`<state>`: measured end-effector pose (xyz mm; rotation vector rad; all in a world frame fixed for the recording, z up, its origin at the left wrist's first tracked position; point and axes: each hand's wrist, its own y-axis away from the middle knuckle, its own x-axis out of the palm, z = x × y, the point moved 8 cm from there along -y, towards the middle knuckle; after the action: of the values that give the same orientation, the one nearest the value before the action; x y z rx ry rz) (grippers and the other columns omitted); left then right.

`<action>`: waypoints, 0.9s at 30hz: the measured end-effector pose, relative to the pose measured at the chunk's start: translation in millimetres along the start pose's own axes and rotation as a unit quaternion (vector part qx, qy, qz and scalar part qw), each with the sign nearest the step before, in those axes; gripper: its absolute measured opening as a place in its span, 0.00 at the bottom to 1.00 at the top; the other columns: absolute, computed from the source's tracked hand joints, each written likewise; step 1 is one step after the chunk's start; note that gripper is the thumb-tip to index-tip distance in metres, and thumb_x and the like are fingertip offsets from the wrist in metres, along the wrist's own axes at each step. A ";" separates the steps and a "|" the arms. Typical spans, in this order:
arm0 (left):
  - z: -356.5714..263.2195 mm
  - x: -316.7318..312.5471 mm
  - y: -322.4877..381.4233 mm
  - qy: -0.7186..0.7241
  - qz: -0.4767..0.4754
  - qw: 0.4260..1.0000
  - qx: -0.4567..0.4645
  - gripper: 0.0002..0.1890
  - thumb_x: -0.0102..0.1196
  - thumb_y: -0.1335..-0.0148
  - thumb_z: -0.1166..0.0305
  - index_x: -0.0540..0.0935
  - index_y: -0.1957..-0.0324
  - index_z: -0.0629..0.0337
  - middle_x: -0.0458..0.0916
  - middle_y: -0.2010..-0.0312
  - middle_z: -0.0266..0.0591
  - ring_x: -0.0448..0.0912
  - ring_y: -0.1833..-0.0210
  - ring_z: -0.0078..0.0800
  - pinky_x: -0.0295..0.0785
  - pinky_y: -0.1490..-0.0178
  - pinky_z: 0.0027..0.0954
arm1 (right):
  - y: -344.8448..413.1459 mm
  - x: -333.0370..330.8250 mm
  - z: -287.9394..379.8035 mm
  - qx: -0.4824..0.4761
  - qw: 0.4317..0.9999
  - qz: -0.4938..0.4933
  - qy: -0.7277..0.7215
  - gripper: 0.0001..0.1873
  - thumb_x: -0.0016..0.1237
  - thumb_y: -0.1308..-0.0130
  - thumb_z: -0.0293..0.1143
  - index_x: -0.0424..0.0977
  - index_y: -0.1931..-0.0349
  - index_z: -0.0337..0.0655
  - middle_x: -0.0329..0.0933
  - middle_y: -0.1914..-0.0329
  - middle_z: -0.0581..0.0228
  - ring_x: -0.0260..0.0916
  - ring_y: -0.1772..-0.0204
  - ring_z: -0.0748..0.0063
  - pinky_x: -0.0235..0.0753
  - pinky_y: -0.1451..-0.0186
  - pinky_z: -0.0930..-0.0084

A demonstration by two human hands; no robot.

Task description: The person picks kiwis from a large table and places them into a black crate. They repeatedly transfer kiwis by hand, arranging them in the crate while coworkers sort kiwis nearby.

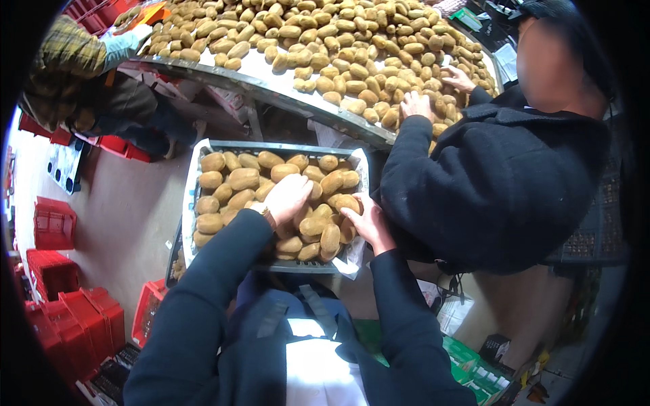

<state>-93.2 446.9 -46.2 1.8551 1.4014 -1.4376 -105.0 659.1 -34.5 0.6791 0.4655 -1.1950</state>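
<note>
A black plastic crate (284, 147) lined with white paper (189, 223) stands before me, filled with brown kiwifruit (244, 179). My left hand (287, 199) lies palm down over the fruit near the crate's middle; its fingertips are curled out of sight, so its hold cannot be told. At the crate's right side my right hand (369, 219) has its thumb and fingers around one kiwifruit (348, 203). Beyond the crate, many more kiwifruit (345, 40) are spread on a large metal-edged table (304, 101).
A co-worker in a dark coat (487, 172) stands close at my right, hands on the table's fruit. Another person in a plaid top (68, 56) is at the left. Red crates (81, 319) stand at the lower left, green boxes (475, 370) at the lower right.
</note>
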 end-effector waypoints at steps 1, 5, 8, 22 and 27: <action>0.6 2.9 3.3 0.014 0.011 1.000 -0.023 0.09 0.58 0.40 0.73 0.78 0.58 0.61 0.79 0.62 0.47 0.79 0.55 0.45 0.74 0.43 0.44 | 1.5 7.8 4.4 -0.025 0.999 0.029 -0.007 0.27 0.66 0.37 0.42 0.78 0.42 0.37 0.83 0.43 0.47 0.81 0.40 0.50 0.79 0.37 0.62; -5.7 6.7 5.4 -0.009 0.017 1.000 0.015 0.10 0.57 0.39 0.72 0.78 0.55 0.61 0.80 0.63 0.46 0.80 0.53 0.43 0.73 0.39 0.45 | -1.3 26.8 11.5 -0.063 0.994 0.083 0.009 0.25 0.64 0.35 0.44 0.80 0.43 0.38 0.83 0.43 0.48 0.80 0.40 0.47 0.78 0.35 0.60; -2.5 10.6 4.1 -0.017 0.068 0.996 0.049 0.11 0.56 0.39 0.72 0.79 0.54 0.61 0.80 0.64 0.45 0.80 0.54 0.43 0.73 0.40 0.43 | -6.3 35.3 11.5 -0.066 0.989 0.118 0.052 0.23 0.61 0.32 0.43 0.80 0.43 0.39 0.83 0.44 0.48 0.79 0.41 0.46 0.78 0.36 0.58; 0.2 12.8 -4.2 -0.069 0.100 0.985 0.125 0.12 0.54 0.37 0.66 0.82 0.52 0.50 0.81 0.62 0.34 0.81 0.55 0.35 0.68 0.33 0.43 | 2.0 56.8 37.7 -0.164 0.943 0.031 0.287 0.28 0.66 0.39 0.39 0.76 0.41 0.39 0.77 0.48 0.49 0.73 0.42 0.45 0.75 0.37 0.54; 2.8 -12.7 12.4 -0.041 0.106 0.992 0.061 0.21 0.57 0.37 0.66 0.79 0.43 0.60 0.79 0.41 0.49 0.72 0.31 0.46 0.61 0.23 0.49 | 8.7 41.3 48.8 -0.101 0.953 0.004 0.285 0.25 0.62 0.36 0.39 0.76 0.41 0.40 0.78 0.46 0.48 0.75 0.41 0.45 0.75 0.36 0.54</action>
<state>-83.2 433.8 -39.2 1.9290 1.0633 -1.5006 -84.8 598.6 -24.7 0.8450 1.0526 -0.9129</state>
